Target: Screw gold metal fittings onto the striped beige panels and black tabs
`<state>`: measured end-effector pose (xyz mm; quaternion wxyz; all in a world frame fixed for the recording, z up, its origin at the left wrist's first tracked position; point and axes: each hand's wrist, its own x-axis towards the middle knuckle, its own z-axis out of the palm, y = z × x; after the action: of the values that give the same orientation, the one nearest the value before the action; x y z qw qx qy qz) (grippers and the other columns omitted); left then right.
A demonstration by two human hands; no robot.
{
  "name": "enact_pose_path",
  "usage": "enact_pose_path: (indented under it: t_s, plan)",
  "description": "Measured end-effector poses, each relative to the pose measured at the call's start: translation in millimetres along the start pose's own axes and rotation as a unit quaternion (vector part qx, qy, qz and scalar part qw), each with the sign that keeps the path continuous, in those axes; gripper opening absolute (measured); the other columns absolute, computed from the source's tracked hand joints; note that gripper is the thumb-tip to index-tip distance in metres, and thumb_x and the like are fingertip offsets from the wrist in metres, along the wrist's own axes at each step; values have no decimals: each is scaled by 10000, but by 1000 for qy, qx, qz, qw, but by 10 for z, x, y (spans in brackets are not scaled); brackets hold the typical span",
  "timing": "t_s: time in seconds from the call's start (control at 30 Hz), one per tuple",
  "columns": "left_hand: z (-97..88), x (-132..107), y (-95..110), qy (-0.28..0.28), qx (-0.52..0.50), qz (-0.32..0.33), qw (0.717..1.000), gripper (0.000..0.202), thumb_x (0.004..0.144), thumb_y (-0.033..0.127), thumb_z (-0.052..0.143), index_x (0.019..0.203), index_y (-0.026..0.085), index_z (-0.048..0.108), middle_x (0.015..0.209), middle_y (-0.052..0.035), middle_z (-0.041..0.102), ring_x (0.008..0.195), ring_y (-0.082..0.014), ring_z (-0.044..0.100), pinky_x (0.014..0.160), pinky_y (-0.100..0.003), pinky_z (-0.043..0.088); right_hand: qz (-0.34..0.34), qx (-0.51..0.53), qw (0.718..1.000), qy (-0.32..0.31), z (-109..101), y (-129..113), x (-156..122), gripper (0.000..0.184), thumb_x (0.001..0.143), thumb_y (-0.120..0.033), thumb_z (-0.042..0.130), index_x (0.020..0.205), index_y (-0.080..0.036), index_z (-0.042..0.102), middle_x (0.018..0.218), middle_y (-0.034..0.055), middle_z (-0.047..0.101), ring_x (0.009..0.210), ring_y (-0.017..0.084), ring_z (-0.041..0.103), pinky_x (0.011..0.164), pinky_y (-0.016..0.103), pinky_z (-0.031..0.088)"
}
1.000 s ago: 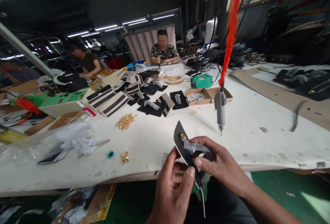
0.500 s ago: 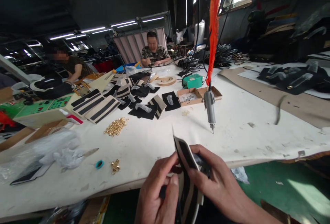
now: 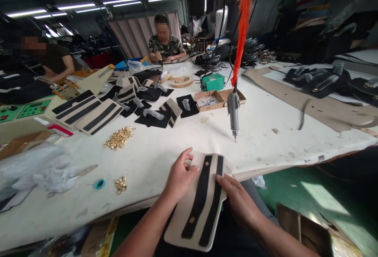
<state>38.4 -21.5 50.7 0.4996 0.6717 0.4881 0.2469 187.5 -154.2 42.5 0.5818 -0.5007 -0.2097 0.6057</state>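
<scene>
A beige flat panel [image 3: 196,205] with two black stripes and two small copper-coloured rivet heads lies tilted over the table's near edge, its lower end toward my body. My right hand [image 3: 240,200] grips its right edge, thumb on top and fingers hidden beneath. At the panel's upper left, my left hand [image 3: 181,174] has its thumb close to the surface and its fingers loosely apart, partly curled; whether the thumb touches cannot be made out. Beyond the panel, a grey electric screwdriver [image 3: 233,113] hangs tip down from an orange-wrapped cable [image 3: 243,28].
Gold metal fittings [image 3: 119,138] lie heaped left of centre, with a smaller cluster [image 3: 121,185] nearer, beside a blue ring [image 3: 99,184]. Striped and black panels [image 3: 99,116] are scattered behind. A cardboard box [image 3: 211,106] stands near the screwdriver. Two people sit across the table.
The panel has turned from nearly edge-on to face up, lying lower and flatter. My left hand has loosened and shifted to its upper left; my right hand keeps hold. The view has swung slightly right.
</scene>
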Motion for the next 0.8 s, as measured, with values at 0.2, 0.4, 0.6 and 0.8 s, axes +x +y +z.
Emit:
enact_pose_path:
  t_s: [0.2,0.4,0.6,0.8]
  plan:
    - [153,89,32,-27,41,59,997,531,811,157,648,1340,200,669,1155,-68,705,644,-108,564,672,-273,528,34,-171,984,28,-235,8,-62,551,923,-714,617,786,-182,663,720,27,680,670,199,605,655,292,461]
    - [210,158,-33,-40,96,84,991,324,835,152,611,1140,212,703,1029,-31,709,746,-157,615,771,-314,531,63,-285,955,45,-395,15,15,633,904,-769,580,624,-207,501,568,-20,472,557,138,397,547,284,295]
    - [156,65,48,-59,124,92,986,237,784,251,747,1017,237,713,1016,-34,698,920,-229,655,888,-363,533,65,-282,956,48,-414,71,32,650,892,-792,582,610,-216,476,555,-21,426,547,130,339,522,287,260]
    - [97,157,179,-83,50,6,995,327,772,273,746,1094,217,727,805,7,659,734,-202,634,708,-315,509,38,-202,978,35,-330,-85,59,658,864,-819,606,718,-178,602,624,12,589,583,154,493,562,272,376]
